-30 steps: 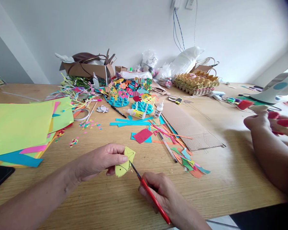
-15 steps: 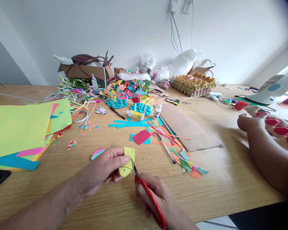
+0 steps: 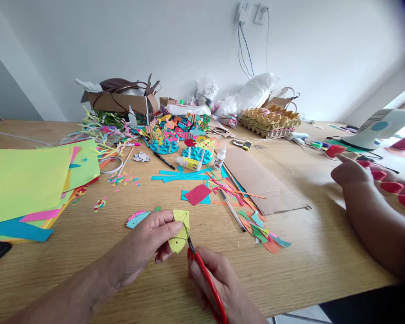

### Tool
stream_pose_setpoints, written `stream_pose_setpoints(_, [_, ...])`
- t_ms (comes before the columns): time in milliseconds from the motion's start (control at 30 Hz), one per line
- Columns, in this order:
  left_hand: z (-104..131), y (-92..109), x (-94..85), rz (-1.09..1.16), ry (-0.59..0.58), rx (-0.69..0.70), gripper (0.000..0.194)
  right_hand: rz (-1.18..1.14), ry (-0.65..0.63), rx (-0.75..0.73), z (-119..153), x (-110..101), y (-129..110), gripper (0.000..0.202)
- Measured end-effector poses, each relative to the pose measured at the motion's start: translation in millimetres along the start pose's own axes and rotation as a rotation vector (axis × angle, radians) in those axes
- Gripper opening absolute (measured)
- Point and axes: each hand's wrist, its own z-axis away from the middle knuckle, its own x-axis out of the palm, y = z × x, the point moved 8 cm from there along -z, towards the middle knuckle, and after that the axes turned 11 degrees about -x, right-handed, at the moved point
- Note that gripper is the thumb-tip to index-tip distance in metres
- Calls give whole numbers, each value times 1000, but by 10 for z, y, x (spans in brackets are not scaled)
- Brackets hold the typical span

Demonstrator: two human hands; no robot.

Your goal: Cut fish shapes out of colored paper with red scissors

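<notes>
**Two-handed trimming of a yellow paper fish above a wooden table**

The left hand [image 3: 151, 240] pinches the yellow paper fish [image 3: 178, 243] between thumb and fingers; the thumb lies across its upper part, with the eye end pointing down. The right hand [image 3: 214, 274] is closed around the red-handled scissors [image 3: 206, 273], whose blades [image 3: 191, 245] meet the paper's right edge. How far the blades are parted cannot be told. The piece is held above the table [image 3: 138, 288], to the right of a blue paper fish [image 3: 137, 219] and nearer the wearer than a red paper piece [image 3: 198, 194].

For a clean outline, the pinch is best kept firm but light, close to the cut yet with the fingertips out of the blades' path. Short bites suit the curves; turning the paper into the blades, rather than twisting the wrist, should help them follow the dark drawn line. Careless closing could nick the body or crease the narrow part.
</notes>
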Motion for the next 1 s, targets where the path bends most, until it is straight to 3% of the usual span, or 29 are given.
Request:
stream_pose_setpoints(400, [-12, 3, 20, 8, -18, -11, 21, 92, 8, -119, -32, -47, -128, 52])
stream_pose_setpoints(700, [-26, 118, -67, -144, 77, 49, 23, 82, -14, -105, -32, -65, -86, 44])
stream_pose_setpoints(1000, [-46, 66, -40, -69, 95, 49, 22, -40, 6, -9, -30, -23, -66, 49])
